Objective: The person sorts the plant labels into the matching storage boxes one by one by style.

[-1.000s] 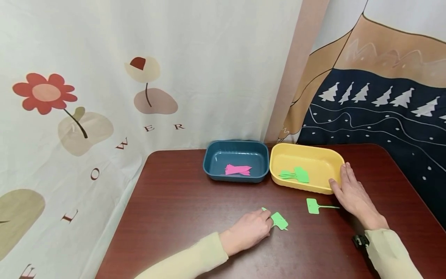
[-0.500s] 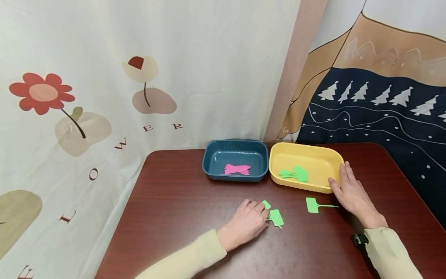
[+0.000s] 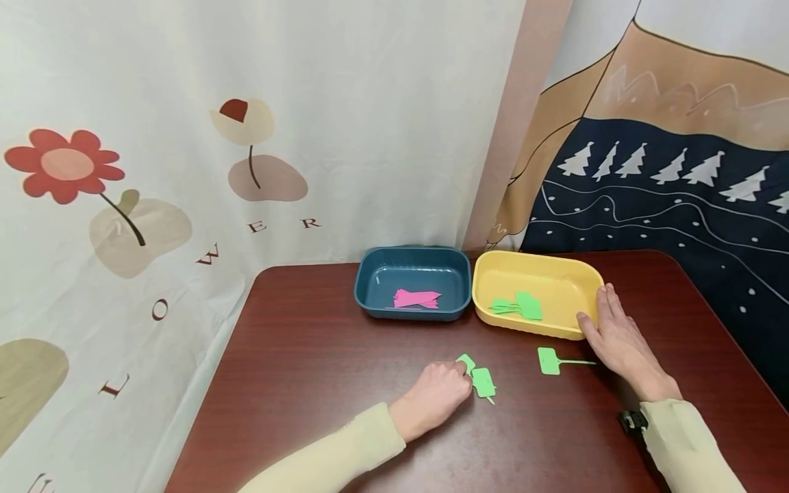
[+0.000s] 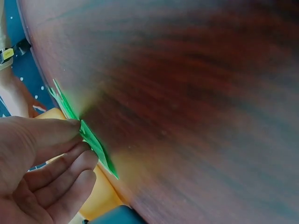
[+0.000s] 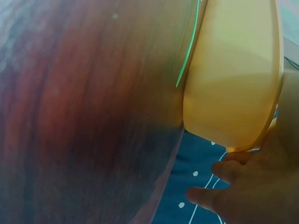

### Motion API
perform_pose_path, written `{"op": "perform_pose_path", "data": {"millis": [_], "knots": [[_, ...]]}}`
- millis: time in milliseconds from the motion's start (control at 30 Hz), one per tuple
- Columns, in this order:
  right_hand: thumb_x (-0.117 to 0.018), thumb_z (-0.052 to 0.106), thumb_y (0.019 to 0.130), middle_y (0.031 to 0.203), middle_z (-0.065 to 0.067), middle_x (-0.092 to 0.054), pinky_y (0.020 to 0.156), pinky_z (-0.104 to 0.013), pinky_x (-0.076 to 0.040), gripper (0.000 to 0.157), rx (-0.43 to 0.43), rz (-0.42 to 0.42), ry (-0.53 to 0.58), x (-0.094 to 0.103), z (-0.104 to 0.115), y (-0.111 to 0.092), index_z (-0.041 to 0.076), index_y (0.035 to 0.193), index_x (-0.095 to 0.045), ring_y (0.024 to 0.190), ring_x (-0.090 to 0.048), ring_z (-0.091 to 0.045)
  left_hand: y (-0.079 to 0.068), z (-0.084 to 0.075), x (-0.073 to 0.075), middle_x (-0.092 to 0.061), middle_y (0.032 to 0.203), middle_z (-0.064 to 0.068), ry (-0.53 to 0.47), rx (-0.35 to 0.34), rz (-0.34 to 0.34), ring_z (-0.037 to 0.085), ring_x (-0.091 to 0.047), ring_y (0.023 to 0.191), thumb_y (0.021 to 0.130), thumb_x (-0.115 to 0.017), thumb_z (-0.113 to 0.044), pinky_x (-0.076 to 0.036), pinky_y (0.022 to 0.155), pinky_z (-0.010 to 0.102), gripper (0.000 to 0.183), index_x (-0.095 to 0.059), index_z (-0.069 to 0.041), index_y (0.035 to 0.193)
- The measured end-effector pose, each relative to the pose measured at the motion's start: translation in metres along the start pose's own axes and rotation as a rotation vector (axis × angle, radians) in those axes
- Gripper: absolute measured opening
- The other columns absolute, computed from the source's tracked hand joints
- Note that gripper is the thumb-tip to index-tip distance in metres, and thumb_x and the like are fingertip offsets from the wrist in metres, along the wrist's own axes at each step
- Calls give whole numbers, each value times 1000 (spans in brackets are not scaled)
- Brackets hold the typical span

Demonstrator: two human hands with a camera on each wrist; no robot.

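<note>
In the head view my left hand point(image 3: 433, 398) is low over the table, and its thumb and finger pinch green T-shaped plant labels point(image 4: 96, 142). One label's head point(image 3: 483, 382) shows beside the fingertips and another just beyond them; the fingers cover the rest. My right hand point(image 3: 624, 346) rests with extended fingers against the right end of the yellow bin point(image 3: 579, 327). A single green plant label point(image 3: 548, 361) lies on the table in front of that bin, its stem pointing right. Inside the bin is a small pile of green plant labels point(image 3: 529, 306).
A dark blue bin point(image 3: 376, 311) stands left of the yellow one, with pink pointed strips point(image 3: 416, 298) in it. Both bins are near the back edge of the brown table point(image 3: 296, 342). Printed curtains point(image 3: 370, 137) hang behind and at the right.
My left hand has shifted slightly, and the green labels at its fingertips have turned and moved a little left. My right hand stays against the yellow bin.
</note>
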State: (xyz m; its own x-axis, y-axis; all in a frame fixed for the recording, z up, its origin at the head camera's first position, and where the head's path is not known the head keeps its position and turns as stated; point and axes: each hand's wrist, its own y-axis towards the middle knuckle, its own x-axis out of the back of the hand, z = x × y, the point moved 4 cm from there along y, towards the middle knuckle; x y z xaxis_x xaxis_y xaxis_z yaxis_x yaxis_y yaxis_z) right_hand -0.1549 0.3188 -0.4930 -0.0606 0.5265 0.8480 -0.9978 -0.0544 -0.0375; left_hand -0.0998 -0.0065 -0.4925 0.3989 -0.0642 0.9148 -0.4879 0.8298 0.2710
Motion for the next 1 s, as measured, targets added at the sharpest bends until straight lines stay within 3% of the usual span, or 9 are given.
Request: {"op": "perform_pose_path", "data": {"millis": [300,567,767,1000], "knots": [[-29,45,112,165,-33,15,113,-76,-9,82,-1,9,-3,1,1,0,-10,158,11,152,4,-53,0,5,5,-64,77,-4,-67,50,13,11,-63,67,88,-79,-13,-54,54,25,7,-80,-20,89],[-29,45,112,165,-33,15,113,-76,-9,82,-1,5,-1,1,0,0,-10,158,10,152,4,-53,5,10,18,-70,86,-7,-108,49,-29,9,-64,73,89,-78,-8,-56,62,24,17,-81,-22,97],[-29,45,112,165,-33,14,113,-76,-10,82,-2,1,-3,1,-1,0,-10,158,10,152,4,-53,14,14,28,-67,80,-6,-137,64,-71,9,-62,73,87,-80,-7,-55,65,23,13,-79,-20,88],[-30,44,112,165,-34,12,113,-77,-10,82,-3,-5,-5,0,-1,1,-10,158,10,153,3,-53,35,20,38,-68,83,-6,-148,66,-107,8,-63,76,87,-76,-2,-55,68,23,19,-80,-18,94]]}}
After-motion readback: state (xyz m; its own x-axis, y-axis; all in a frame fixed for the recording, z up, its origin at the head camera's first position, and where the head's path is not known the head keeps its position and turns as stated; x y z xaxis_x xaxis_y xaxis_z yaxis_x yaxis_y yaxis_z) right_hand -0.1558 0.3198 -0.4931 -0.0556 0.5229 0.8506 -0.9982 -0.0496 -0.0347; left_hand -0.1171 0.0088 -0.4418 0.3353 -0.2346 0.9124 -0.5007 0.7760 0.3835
